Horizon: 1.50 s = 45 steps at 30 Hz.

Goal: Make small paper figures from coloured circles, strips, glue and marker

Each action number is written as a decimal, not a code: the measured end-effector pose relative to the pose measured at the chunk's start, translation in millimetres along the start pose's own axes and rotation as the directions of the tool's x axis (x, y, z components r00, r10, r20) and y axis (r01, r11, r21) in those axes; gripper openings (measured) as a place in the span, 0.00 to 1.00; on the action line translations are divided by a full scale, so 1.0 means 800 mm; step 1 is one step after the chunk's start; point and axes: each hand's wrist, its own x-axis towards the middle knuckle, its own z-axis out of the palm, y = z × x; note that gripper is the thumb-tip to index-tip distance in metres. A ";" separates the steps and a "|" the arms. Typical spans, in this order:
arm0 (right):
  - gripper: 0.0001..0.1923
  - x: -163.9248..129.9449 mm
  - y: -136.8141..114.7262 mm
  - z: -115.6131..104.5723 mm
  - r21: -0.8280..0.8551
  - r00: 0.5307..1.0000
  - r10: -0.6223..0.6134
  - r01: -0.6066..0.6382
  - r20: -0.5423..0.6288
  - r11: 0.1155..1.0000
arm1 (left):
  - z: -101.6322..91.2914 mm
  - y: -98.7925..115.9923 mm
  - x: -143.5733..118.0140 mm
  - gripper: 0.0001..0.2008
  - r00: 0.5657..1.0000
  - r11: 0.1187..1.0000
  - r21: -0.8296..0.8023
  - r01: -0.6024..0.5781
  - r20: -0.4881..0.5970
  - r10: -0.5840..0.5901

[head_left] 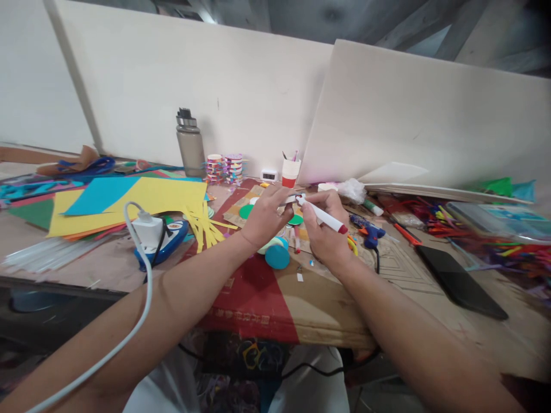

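Note:
Over the middle of the table, my left hand [267, 213] is closed on a small white strip [291, 199], held between thumb and fingers. My right hand [322, 226] grips a white marker [325, 217] with a red end, its tip pointing at the strip. The two hands are close together, and whether the tip touches the strip is too small to tell. Beneath them lie green paper discs [295, 219] and a blue disc [277, 256]. Another red-and-white marker [297, 238] rests on the cardboard between my wrists.
Yellow paper sheets [167, 198] and cut strips lie left, near a power strip [170, 238] with a white cable crossing my left arm. A bottle [190, 146] and paper cup [291, 171] stand behind. At right are a blue glue gun [371, 234] and black phone [460, 281].

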 end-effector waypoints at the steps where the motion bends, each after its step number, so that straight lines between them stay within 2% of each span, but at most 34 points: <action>1: 0.05 0.000 0.000 0.000 0.004 1.000 -0.002 0.002 -0.001 1.000 | 0.000 0.000 0.000 0.08 1.000 1.000 0.001 -0.002 -0.001 0.002; 6: 0.05 0.000 -0.002 -0.002 0.041 1.000 -0.001 0.001 -0.004 0.999 | 0.001 -0.001 0.001 0.09 0.999 0.999 -0.001 0.039 -0.003 -0.039; 11: 0.05 0.003 -0.005 -0.003 0.103 0.999 0.039 -0.037 -0.021 0.994 | 0.003 -0.006 0.002 0.13 0.974 0.973 -0.059 0.223 -0.025 -0.225; 14: 0.06 0.008 0.000 -0.002 0.093 0.998 0.056 -0.053 -0.030 0.994 | 0.004 -0.011 0.004 0.14 0.934 0.926 -0.132 0.354 -0.010 -0.358; 17: 0.07 0.012 0.013 -0.001 0.034 0.998 0.049 -0.050 0.024 0.998 | 0.006 -0.016 0.005 0.13 0.885 0.861 -0.223 0.458 0.017 -0.466; 21: 0.09 0.012 0.037 -0.002 -0.044 0.993 0.072 -0.069 0.092 0.997 | 0.008 -0.020 0.008 0.12 0.783 0.696 -0.393 0.602 0.120 -0.610; 23: 0.10 0.012 0.045 -0.002 -0.056 0.989 0.099 -0.093 0.109 0.994 | 0.008 -0.019 0.008 0.12 0.775 0.657 -0.443 0.610 0.160 -0.611; 27: 0.12 0.011 0.050 -0.001 -0.081 0.979 0.142 -0.131 0.145 0.988 | 0.006 -0.015 0.006 0.14 0.839 0.713 -0.454 0.534 0.179 -0.514; 29: 0.13 0.011 0.049 -0.001 -0.111 0.971 0.159 -0.141 0.176 0.984 | 0.006 -0.014 0.005 0.17 0.855 0.702 -0.497 0.509 0.205 -0.476; 32: 0.16 0.011 0.047 0.001 -0.155 0.968 0.163 -0.134 0.192 0.979 | 0.006 -0.013 0.004 0.17 0.868 0.687 -0.537 0.490 0.224 -0.443; 35: 0.21 0.009 0.047 0.005 -0.187 0.968 0.162 -0.126 0.193 0.974 | 0.006 -0.011 0.005 0.15 0.858 0.687 -0.519 0.509 0.247 -0.449; 41: 0.29 0.007 0.054 0.013 -0.263 0.956 0.213 -0.156 0.203 0.952 | 0.015 -0.008 0.002 0.19 0.815 0.500 -0.650 0.572 0.386 -0.432; 45: 0.28 0.008 0.058 0.013 -0.275 0.961 0.213 -0.159 0.177 0.948 | 0.021 -0.010 -0.001 0.22 0.793 0.362 -0.718 0.594 0.448 -0.413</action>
